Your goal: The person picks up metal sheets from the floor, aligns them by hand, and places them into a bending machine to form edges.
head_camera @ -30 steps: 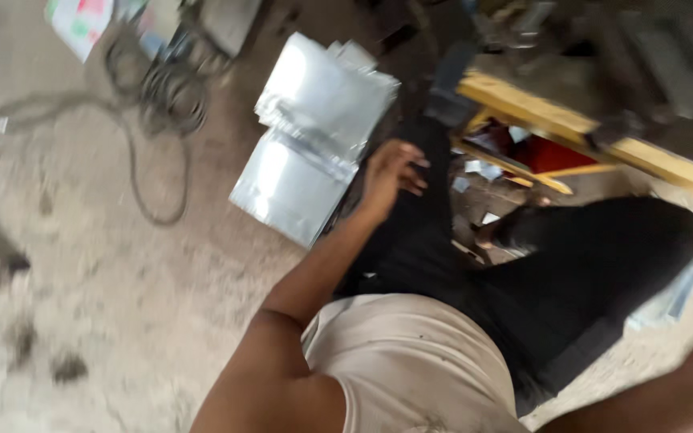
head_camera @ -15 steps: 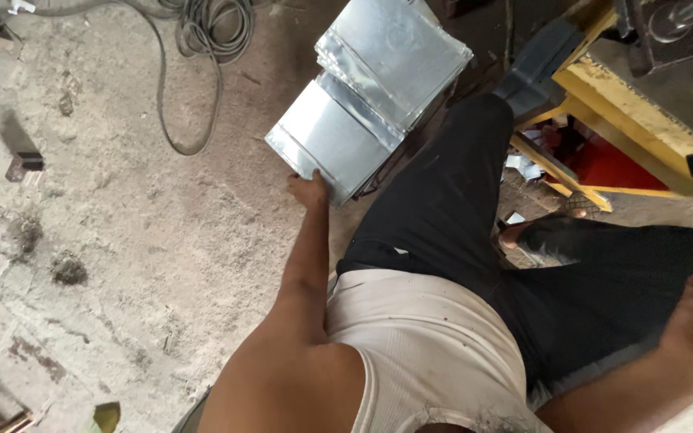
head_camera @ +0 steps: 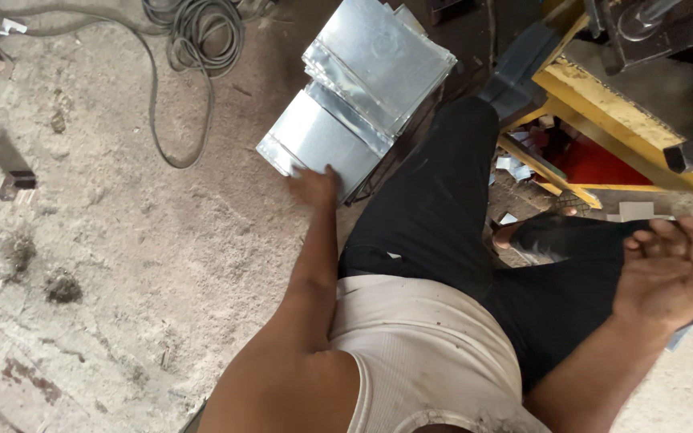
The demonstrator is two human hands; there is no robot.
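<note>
No packages, labels, signs or screens show here. The small white scrap (head_camera: 11, 26) on the dirt floor (head_camera: 122, 240) at the upper left may be paper, too small to tell.

The left arm is stretched forward and down, the left hand (head_camera: 314, 186) with fingers bent. The right hand (head_camera: 667, 269) is raised, palm up, fingers loosely curled.

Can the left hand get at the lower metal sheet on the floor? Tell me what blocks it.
Probably yes: the left hand already rests against the near edge of the lower metal sheet, and nothing lies between them. The right hand is open, off to the side.
</note>
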